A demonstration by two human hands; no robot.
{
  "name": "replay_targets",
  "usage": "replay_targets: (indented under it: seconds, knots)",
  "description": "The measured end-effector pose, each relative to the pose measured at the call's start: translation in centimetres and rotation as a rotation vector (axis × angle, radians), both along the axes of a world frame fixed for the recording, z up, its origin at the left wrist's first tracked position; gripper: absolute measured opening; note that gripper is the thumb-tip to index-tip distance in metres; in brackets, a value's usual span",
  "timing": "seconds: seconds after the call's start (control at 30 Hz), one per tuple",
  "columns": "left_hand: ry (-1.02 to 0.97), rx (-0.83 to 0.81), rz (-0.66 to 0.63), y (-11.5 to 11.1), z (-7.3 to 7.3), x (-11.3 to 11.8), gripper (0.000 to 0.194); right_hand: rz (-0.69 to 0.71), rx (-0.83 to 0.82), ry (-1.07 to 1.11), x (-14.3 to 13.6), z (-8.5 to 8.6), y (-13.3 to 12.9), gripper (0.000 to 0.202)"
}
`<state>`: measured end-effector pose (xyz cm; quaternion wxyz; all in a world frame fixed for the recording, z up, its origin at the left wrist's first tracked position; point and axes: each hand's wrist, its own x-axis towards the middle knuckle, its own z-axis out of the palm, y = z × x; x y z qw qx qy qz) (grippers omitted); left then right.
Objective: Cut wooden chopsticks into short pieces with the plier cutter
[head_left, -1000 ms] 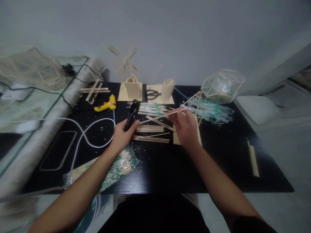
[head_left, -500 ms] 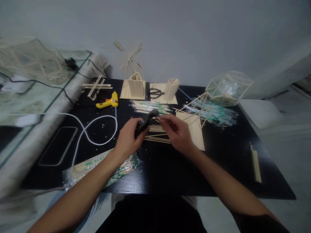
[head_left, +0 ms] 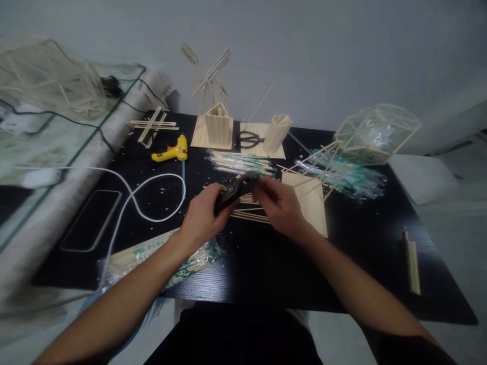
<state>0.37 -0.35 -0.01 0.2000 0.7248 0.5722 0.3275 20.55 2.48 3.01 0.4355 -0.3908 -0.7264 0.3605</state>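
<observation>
Two bare arms reach in over the black desk (head_left: pixel 262 274), and we have a packet (head_left: pixel 142 248) of sticks lying under our left forearm. Its green print is too blurred for us to read. Far off to our right, a short bundle (head_left: pixel 413 266) lies pointing roughly away from us.

Ahead of us, our left grip (head_left: pixel 203 210) is wrapped around the black tool (head_left: pixel 236 193), fingers closed on its near end. The tool's long axis runs from that grip up and away to the right, and its far end meets our right grip (head_left: pixel 279 203). The fingers there are drawn in close against the tip; whether they pinch a stick, we cannot tell. Our left is the nearer hand to the tool's body, our right to its tip.

Loose sticks (head_left: pixel 251 216) lie just beneath and beyond our hands, with a wood sheet (head_left: pixel 314 210) beside our right one. To the left we see a white cable (head_left: pixel 155 221) and, farther on, a yellow glue gun (head_left: pixel 173 152), its small label unreadable. Beyond our hands come clear packs (head_left: pixel 241 162), then scissors (head_left: pixel 249 140) beside a round tower (head_left: pixel 277 134), and a windmill (head_left: pixel 218 126) standing to their left.
</observation>
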Motion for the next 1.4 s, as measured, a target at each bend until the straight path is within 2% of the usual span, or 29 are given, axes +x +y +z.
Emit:
replay_targets:
  seconds: [1.13, 1.4]
  knots:
    - [-0.021, -0.063, -0.027, -0.18, 0.01, 0.08, 0.024, 0.043, -0.078, 0.001, -0.05, 0.24, -0.18, 0.025]
    - [0.013, -0.098, 0.02, -0.13, -0.38, 0.34, 0.02, 0.03, -0.111, 0.015, -0.18, 0.02, -0.43, 0.026]
